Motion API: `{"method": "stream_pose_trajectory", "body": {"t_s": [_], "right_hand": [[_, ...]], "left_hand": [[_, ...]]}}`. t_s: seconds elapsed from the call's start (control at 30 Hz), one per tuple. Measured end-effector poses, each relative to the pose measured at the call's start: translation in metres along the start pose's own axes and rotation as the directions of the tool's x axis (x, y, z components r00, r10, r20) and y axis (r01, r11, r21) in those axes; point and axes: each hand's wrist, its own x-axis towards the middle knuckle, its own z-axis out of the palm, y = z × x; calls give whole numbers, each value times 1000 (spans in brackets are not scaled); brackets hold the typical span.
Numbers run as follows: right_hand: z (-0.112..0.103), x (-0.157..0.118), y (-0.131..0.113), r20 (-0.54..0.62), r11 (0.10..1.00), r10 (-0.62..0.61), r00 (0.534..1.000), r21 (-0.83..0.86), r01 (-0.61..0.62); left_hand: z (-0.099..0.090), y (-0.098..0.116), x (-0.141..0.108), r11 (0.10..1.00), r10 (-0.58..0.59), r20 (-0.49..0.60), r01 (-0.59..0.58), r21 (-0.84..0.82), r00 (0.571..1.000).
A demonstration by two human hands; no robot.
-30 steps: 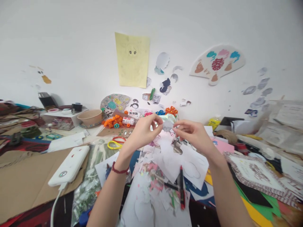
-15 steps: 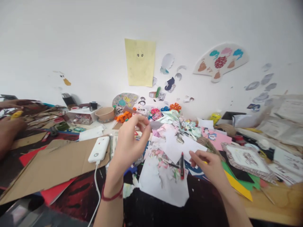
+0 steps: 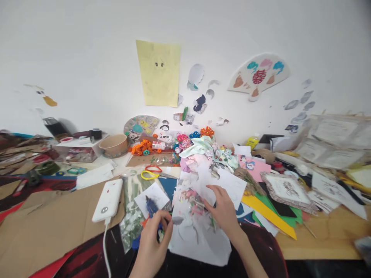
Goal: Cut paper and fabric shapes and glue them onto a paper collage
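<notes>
My left hand (image 3: 155, 239) pinches a small grey paper cutout (image 3: 177, 220) between thumb and fingertips, low over the table. Just behind it, a blue glue gun (image 3: 151, 206) rests on a square of white paper (image 3: 140, 200), partly hidden by the hand. My right hand (image 3: 224, 212) is curled round the edge of a piece of white paper (image 3: 206, 179), which is smeared by motion. Beneath that lies a heap of paper scraps (image 3: 193, 208) on a larger white sheet (image 3: 199, 247). Red-and-yellow scissors (image 3: 152, 173) lie farther back.
A white power bank (image 3: 108, 200) with a cable lies on brown cardboard (image 3: 58, 216) at the left. A round bowl (image 3: 113, 144) and crafted flowers (image 3: 142, 147) stand by the wall. Yellow and green card (image 3: 269, 215) and a framed piece (image 3: 288, 191) lie right.
My left hand has come down and nearer with the grey cutout. My right hand has moved left over the scraps onto white paper. The pen on the sheet is out of sight. The view has shifted right.
</notes>
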Motion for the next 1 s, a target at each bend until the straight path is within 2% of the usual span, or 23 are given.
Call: {"method": "stream_pose_trajectory", "body": {"t_s": [0.13, 0.23, 0.37, 0.5, 0.57, 0.67, 0.77, 0.87, 1.0], "right_hand": [[27, 21, 5, 101, 979, -20, 995, -201, 41], [40, 29, 10, 127, 963, -41, 991, -260, 73], [46, 29, 20, 31, 957, -92, 995, -272, 96], [45, 23, 26, -157, 970, -90, 984, -236, 51], [41, 21, 26, -213, 984, -50, 976, -175, 12], [28, 16, 28, -178, 995, 58, 982, -68, -71], [8, 6, 37, -192, 962, 265, 945, -15, -272], [-7, -9, 48, -145, 899, 405, 903, -116, -422], [-7, -21, 50, 46, 827, 495, 867, -331, -454]], "left_hand": [[12, -7, 8, 1000, -12, 44, 14, -25, 999], [16, -6, 16, 996, -46, 60, 50, -68, 997], [17, -11, 25, 992, -70, 48, 75, -102, 996], [20, -26, 28, 996, -18, 62, 23, -82, 998], [22, -31, 28, 996, -15, 91, 22, -82, 996], [26, -34, 26, 994, -36, 149, 51, -96, 988], [29, -32, 26, 993, -68, 179, 85, -85, 981], [35, -24, 34, 993, -73, 213, 90, -70, 974], [57, -6, 66, 997, 21, 213, -4, -79, 977]]}}
